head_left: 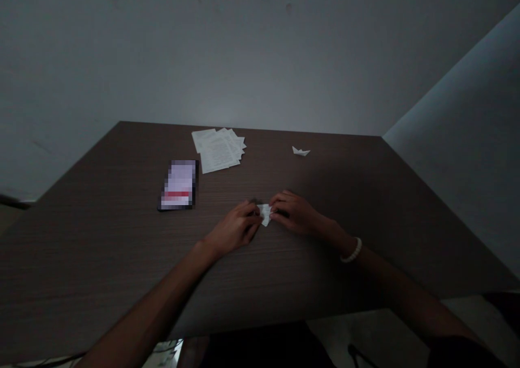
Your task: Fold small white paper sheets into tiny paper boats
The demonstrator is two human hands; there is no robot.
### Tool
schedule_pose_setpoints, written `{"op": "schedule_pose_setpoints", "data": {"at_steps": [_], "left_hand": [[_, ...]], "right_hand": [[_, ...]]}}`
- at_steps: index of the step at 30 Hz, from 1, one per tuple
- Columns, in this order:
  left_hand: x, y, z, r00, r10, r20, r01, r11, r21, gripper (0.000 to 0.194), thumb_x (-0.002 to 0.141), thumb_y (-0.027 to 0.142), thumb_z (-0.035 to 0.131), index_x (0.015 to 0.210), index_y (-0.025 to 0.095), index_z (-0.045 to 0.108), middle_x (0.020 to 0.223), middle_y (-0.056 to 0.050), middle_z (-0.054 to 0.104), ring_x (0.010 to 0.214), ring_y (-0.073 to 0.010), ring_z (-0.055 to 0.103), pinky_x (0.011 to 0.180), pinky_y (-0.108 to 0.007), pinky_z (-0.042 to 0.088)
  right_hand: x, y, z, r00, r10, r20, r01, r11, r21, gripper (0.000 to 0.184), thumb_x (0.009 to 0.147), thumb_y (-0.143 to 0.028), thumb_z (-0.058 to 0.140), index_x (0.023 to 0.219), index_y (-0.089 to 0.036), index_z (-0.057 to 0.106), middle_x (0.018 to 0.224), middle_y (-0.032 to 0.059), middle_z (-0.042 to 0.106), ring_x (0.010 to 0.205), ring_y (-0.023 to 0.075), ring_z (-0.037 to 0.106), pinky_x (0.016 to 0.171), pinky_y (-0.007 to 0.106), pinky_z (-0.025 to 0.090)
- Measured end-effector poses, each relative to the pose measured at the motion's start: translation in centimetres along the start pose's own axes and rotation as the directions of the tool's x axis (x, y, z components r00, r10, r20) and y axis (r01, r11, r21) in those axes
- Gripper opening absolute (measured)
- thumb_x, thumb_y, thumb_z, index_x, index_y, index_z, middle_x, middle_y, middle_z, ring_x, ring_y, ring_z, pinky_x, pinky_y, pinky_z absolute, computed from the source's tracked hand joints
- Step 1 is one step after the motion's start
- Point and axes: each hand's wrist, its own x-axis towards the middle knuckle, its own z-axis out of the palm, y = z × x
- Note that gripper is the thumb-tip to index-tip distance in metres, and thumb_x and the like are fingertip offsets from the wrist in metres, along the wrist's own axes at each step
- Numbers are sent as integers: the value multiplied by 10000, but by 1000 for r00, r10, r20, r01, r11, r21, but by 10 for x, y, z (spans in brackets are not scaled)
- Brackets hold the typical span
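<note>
A small folded piece of white paper [265, 214] with faint print lies between my two hands, close to the tabletop. My left hand [236, 225] pinches its left edge between thumb and fingers. On the opposite edge, the bent fingers of my right hand [296, 212] grip the paper, and a pale bracelet circles that wrist. Parts of the paper are hidden under the fingertips of both hands. Farther back on the right sits a small folded paper boat [301, 151], apart from my hands.
Several printed paper sheets [219, 150] lie fanned out at the back of the brown table [122, 238]. Left of my hands is a phone [179, 185] with a lit, blurred screen. A wall [252, 54] runs along the back edge, and another wall rises at the right.
</note>
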Motion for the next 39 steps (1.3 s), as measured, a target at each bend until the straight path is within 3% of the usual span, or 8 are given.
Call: {"op": "schedule_pose_setpoints", "data": {"at_steps": [8, 15, 19, 22, 27, 39], "left_hand": [[-3, 0, -5, 993, 98, 70, -98, 995, -14, 258, 855, 74, 497, 953, 170, 716, 973, -80, 640, 941, -203, 581, 880, -373, 470], [-2, 0, -2, 994, 88, 72, -88, 996, -3, 252, 856, 60, 482, 949, 156, 695, 954, -69, 667, 922, -193, 598, 894, -366, 475], [-2, 0, -1, 993, 94, 70, -95, 995, 10, 317, 846, 46, 472, 1063, 158, 673, 1005, -74, 661, 950, -197, 589, 928, -379, 465], [-2, 1, -3, 990, 98, 103, -103, 994, 39, 359, 852, 58, 479, 1142, 172, 657, 1029, -84, 638, 989, -208, 576, 930, -389, 459], [-1, 3, -6, 982, 103, 160, -118, 989, 92, 314, 867, 92, 503, 1110, 179, 683, 982, -89, 613, 955, -220, 564, 897, -400, 462], [-3, 1, -6, 990, 102, 96, -106, 993, 44, 301, 831, 70, 489, 1033, 158, 694, 1013, -89, 661, 994, -215, 599, 932, -388, 483]], "right_hand": [[4, 0, 5, 998, 52, -21, -53, 998, -26, 88, 883, -251, 632, 861, -166, 642, 965, 73, 632, 906, 188, 545, 821, 330, 430], [6, 0, 6, 997, 69, -32, -71, 997, -33, 103, 876, -252, 645, 828, -161, 653, 925, 65, 635, 871, 181, 535, 797, 318, 422], [8, -1, 7, 996, 81, -30, -83, 995, -62, 98, 864, -241, 658, 821, -153, 661, 915, 65, 634, 849, 177, 526, 778, 316, 415], [9, -2, 8, 994, 104, -31, -106, 992, -70, 93, 864, -241, 659, 825, -157, 667, 908, 65, 634, 863, 182, 526, 780, 317, 413], [9, -5, 9, 991, 125, -41, -128, 988, -86, 112, 866, -267, 659, 826, -163, 666, 908, 62, 631, 874, 185, 526, 775, 315, 412], [9, -8, 14, 983, 166, -82, -175, 976, -132, 125, 877, -282, 648, 829, -167, 655, 912, 61, 638, 870, 190, 517, 793, 330, 409]]}}
